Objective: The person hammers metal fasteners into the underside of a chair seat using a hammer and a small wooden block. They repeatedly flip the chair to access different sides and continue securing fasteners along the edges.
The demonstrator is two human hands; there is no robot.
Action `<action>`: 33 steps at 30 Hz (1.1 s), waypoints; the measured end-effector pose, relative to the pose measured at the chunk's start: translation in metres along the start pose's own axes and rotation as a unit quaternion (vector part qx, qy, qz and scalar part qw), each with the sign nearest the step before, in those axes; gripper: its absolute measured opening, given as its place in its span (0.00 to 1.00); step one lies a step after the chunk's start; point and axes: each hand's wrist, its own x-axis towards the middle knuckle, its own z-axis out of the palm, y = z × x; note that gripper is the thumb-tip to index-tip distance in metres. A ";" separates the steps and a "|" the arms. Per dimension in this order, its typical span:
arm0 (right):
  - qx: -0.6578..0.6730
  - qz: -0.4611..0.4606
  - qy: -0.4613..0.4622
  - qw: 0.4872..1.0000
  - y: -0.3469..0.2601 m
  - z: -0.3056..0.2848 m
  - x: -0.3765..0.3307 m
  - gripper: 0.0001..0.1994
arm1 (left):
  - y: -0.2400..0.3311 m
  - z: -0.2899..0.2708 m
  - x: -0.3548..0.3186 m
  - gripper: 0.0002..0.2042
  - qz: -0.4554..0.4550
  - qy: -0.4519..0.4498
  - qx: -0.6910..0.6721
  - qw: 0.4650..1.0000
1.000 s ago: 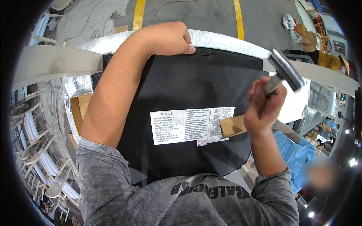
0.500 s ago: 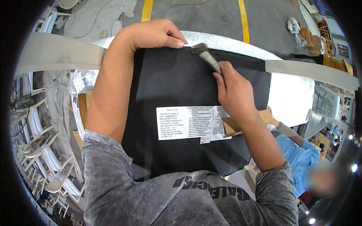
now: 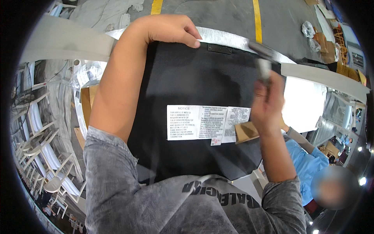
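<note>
A flat panel covered in black fabric [image 3: 191, 85] lies in front of me. A white printed label [image 3: 183, 134] is on its near half. My left hand [image 3: 171, 29] grips the panel's far edge, the thumb on top and the other fingers curled over the rim. Beside that thumb, a small dark rectangular plate [image 3: 219, 48] sits at the edge. My right hand [image 3: 269, 103] is closed round the pale handle of a hammer [image 3: 263, 66], whose dark head is blurred and raised over the far right corner. A brown cardboard piece [image 3: 246, 132] overlaps the label near my right wrist.
Pale grey bars [image 3: 66, 43] flank the panel. A silvery-white sheet [image 3: 218, 37] shows beyond its far edge. At the right, a person in blue [image 3: 298, 154] reaches in close to my right forearm. White chair frames [image 3: 54, 183] stand at the left.
The hammer has swung up and to the right, away from the dark plate, with my right hand. My left hand keeps its hold on the edge. The whole view has shifted slightly.
</note>
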 end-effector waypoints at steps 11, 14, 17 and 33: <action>0.323 0.224 0.057 0.918 -0.081 -0.058 0.059 0.18 | 0.014 -0.003 0.002 0.17 -0.058 0.109 -0.108 0.986; 0.398 0.222 0.032 0.890 -0.106 -0.045 0.009 0.17 | 0.047 -0.004 -0.041 0.14 -0.115 0.293 -0.028 0.949; 0.354 0.226 0.141 0.896 -0.061 -0.047 -0.053 0.16 | 0.163 0.095 0.001 0.12 -0.033 0.325 0.105 0.939; 0.334 0.093 -0.015 0.938 -0.064 -0.156 -0.381 0.07 | 0.238 0.352 -0.186 0.29 -0.082 0.281 -0.015 0.956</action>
